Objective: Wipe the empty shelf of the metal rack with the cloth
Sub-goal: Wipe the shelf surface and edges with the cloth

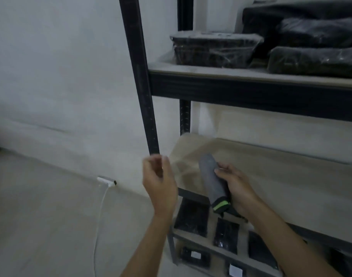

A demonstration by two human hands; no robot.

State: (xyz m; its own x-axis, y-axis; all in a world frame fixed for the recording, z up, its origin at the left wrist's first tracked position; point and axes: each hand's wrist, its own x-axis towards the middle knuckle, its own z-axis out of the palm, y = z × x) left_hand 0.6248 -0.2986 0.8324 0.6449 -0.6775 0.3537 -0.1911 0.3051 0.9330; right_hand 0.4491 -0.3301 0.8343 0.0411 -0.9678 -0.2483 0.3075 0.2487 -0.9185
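A black metal rack (139,76) stands against a white wall. Its middle shelf (281,176) is a bare beige board with nothing lying on it. My right hand (237,186) grips a grey cloth (211,178) with a black and green band at its near end, holding it over the shelf's front left corner. My left hand (159,182) is raised beside the rack's front left post, fingers loosely curled and holding nothing.
The upper shelf (191,69) carries black items wrapped in clear plastic (215,48). More dark packets (191,216) lie on the lower shelves. A white cable (100,216) runs along the floor from the wall at the left.
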